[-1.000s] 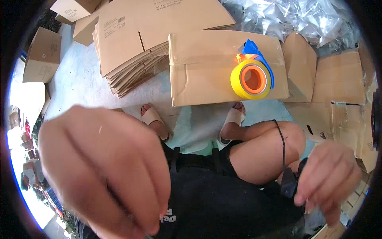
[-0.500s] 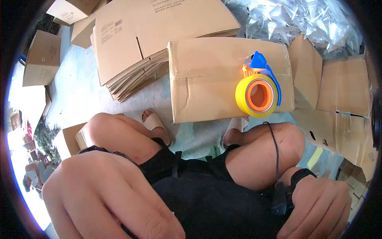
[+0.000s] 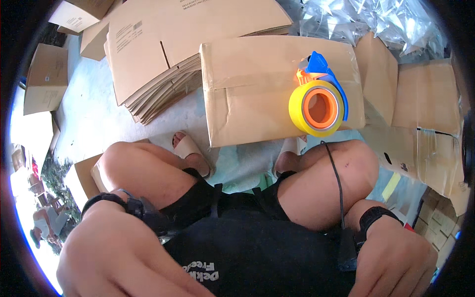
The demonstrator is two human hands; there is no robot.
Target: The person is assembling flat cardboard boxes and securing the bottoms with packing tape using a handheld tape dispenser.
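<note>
My left hand (image 3: 116, 250) is raised close to the camera at the lower left, its back showing. The fingertips run out of the picture at the lower edge, so its grip is hidden. My right hand (image 3: 396, 255) is at the lower right with fingers bent down and the tips cut off. Both wrists wear black straps. Ahead of my knees stands a closed cardboard box (image 3: 247, 94). A tape dispenser (image 3: 322, 74) in blue and orange, holding a roll of yellow tape (image 3: 302, 114), rests on it. Neither hand touches the box or dispenser.
A stack of flattened cartons (image 3: 148, 54) lies behind the box to the left. Shiny clear plastic wrapping (image 3: 376, 22) is heaped at the far right, above open cartons (image 3: 425, 96). More cartons (image 3: 47, 79) stand at the left. A black cord (image 3: 337, 173) hangs by my right knee.
My left hand has drawn down toward the lower edge, baring its wrist strap and white lettering on my black clothing. The view has tilted slightly, while the dispenser still rests on the box.
</note>
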